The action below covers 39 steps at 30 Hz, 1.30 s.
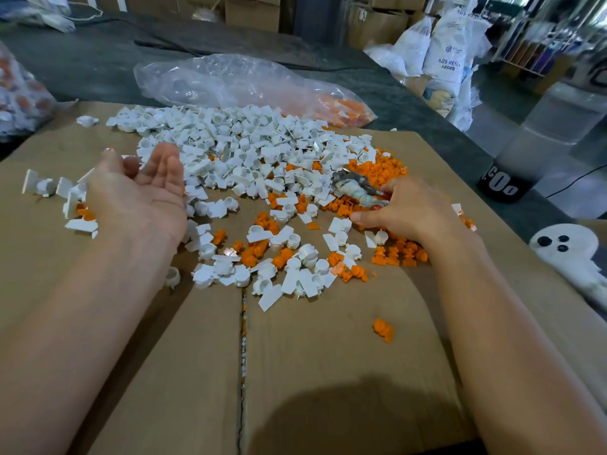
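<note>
A heap of small white plastic parts (249,149) covers the far half of a flattened cardboard sheet (328,356). Small orange plastic parts (377,165) lie mixed in at the right and scattered toward me. My left hand (144,192) is held palm up with straight fingers at the heap's left edge and holds nothing. My right hand (404,208) lies palm down on the orange parts, its fingers curled round the cloth-wrapped handles of a pair of pliers (354,185).
A clear plastic bag (236,80) holding orange parts lies behind the heap. Another bag (19,90) of parts sits at the far left. A black and translucent container (522,159) stands right of the cardboard. A white cloth (571,257) lies at the right edge.
</note>
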{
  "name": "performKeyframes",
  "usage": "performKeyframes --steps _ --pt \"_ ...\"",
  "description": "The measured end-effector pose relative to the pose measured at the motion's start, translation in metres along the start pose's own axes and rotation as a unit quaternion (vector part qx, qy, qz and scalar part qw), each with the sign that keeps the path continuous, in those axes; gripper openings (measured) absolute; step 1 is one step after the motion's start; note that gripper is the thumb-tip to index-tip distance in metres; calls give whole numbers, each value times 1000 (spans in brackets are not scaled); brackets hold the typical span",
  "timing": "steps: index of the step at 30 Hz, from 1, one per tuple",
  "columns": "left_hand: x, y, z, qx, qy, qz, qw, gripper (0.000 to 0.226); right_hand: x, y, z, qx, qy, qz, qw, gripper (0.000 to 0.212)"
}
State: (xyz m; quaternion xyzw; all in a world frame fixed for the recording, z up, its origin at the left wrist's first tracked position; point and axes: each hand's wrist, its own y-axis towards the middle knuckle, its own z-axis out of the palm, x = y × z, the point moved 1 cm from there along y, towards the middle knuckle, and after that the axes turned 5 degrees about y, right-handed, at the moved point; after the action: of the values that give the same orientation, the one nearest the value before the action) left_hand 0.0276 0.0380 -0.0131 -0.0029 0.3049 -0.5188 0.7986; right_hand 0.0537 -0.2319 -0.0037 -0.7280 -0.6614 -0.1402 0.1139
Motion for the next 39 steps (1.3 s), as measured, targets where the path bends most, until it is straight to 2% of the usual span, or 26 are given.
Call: performKeyframes --steps 3,5,6,7,8,10,11,12,13,16,18,20,22,26,28,34,37,39 --pt "3 -4 3 20 53 -8 998 21 0 0 2 -1 -20 -5 1000 62" --pt "6 -7 6 45 175 18 983 12 0 1 2 -6 -29 -9 1000 60" --pt "8 -9 8 65 262 49 962 10 0 2 2 -7 -30 -11 999 61" --pt "10 -11 8 88 362 93 923 12 0 2 3 -5 -31 -13 999 62" --pt "12 -12 7 110 471 149 862 13 0 3 3 -3 -32 -16 999 65" --pt "17 -14 3 137 660 266 689 8 -1 4 4 3 -34 -21 999 70" --pt "19 -14 0 143 722 310 602 12 -1 4 4 6 -35 -21 999 72" --pt "22 -13 -2 153 759 333 539 19 -2 5 5 9 -38 -20 999 73" --pt "23 -12 -2 165 781 339 498 24 -2 6 5 13 -39 -18 999 74" --pt "25 -8 -2 173 836 330 404 29 -4 7 7 22 -25 -16 999 78" --pt "27 -7 -3 173 859 324 356 28 -5 8 8 25 -21 -17 999 81" --pt "27 -7 -4 177 859 321 357 26 -6 8 9 23 -25 -22 999 80" --pt "28 -7 -4 189 836 338 388 24 -5 8 11 23 -32 -25 999 79" --pt "25 -18 -1 200 745 348 532 23 -5 7 12 26 -38 -26 999 80" --pt "26 -25 1 219 720 325 573 21 -4 7 12 25 -34 -29 999 83" --pt "30 -31 3 258 670 267 643 15 -2 6 10 17 -26 -36 999 80" --pt "29 -33 5 258 655 261 661 16 12 -1 4 -107 61 -114 986 54" --pt "30 -33 5 260 654 256 663 21 27 -9 5 -131 94 -203 966 33"
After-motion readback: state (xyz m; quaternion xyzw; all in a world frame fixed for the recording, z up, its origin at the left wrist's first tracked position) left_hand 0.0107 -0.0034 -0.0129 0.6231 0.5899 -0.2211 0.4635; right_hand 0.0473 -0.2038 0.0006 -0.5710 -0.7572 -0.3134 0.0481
